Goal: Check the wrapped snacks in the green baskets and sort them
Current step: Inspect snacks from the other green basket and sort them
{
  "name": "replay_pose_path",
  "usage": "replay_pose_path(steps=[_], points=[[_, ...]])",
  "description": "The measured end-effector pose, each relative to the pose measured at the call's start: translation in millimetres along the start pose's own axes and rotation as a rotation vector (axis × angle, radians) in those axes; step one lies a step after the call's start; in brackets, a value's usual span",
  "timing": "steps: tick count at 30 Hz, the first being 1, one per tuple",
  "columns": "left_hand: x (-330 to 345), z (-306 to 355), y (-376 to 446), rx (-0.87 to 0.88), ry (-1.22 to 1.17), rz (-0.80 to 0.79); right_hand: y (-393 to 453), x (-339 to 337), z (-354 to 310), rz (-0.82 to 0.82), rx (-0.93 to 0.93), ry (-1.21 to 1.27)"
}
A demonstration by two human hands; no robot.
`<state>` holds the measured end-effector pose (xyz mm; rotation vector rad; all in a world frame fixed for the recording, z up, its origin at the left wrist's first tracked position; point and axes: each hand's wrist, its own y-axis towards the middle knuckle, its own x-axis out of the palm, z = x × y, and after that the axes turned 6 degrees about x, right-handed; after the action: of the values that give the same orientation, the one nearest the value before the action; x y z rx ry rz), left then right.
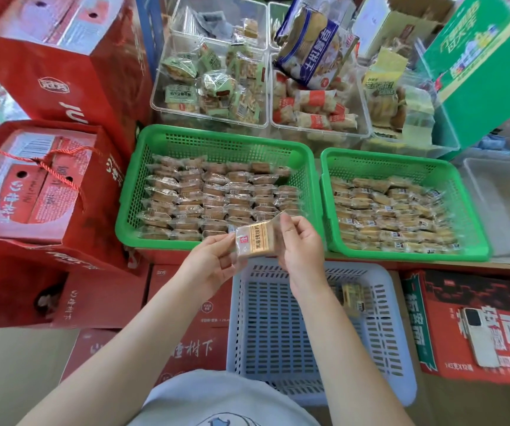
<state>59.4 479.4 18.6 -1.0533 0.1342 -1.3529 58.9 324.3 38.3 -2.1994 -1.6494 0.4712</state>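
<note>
While both hands meet above the near edge of the baskets, the scene reads as follows.

Held item: one wrapped snack (255,239), clear wrapper with a tan label, lifted between the two hands just in front of the left green basket (220,139).
Left hand (209,267): grip pinching the snack's left wrapper edge between thumb and fingertips; palm turned upward.
Right hand (301,245): grip pinching the snack's right edge, fingers curled round its end; back of the hand faces the camera.
Left green basket: filled with wrapped snacks laid in rows.
Right green basket (401,159): just beside the left one, holding a looser layer of wrapped snacks.
White basket (278,382): below the hands, nearest the person; one or two wrapped snacks (353,298) lie at its right side, partly hidden by the right forearm.
Clear bins (210,116): behind the green baskets, holding assorted packaged snacks.
Red cartons (63,186): stacked to the left and under the baskets.
Green carton (487,66): upper right, tilted.
Phone (479,336): lying face down on a red carton at lower right.
</note>
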Motion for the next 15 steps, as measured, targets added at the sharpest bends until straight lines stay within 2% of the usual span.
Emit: replay_pose_path(steps=[7, 10, 12, 15], points=[[10.4, 8.1, 15.6, 0.017, -0.085, 0.005, 27.6, -21.8, 3.0, 0.027, 0.221, -0.028], [17.8, 10.4, 27.0, 0.054, -0.011, -0.014, 37.0, -28.6, -2.6, -0.100, 0.315, 0.023], [23.2, 11.9, 35.0, 0.088, 0.067, -0.006, 42.8, -32.8, -8.1, -0.183, 0.313, 0.067], [33.0, 15.3, 47.3, 0.116, 0.165, -0.021, 57.3, -39.5, -9.4, -0.189, 0.220, 0.018]])
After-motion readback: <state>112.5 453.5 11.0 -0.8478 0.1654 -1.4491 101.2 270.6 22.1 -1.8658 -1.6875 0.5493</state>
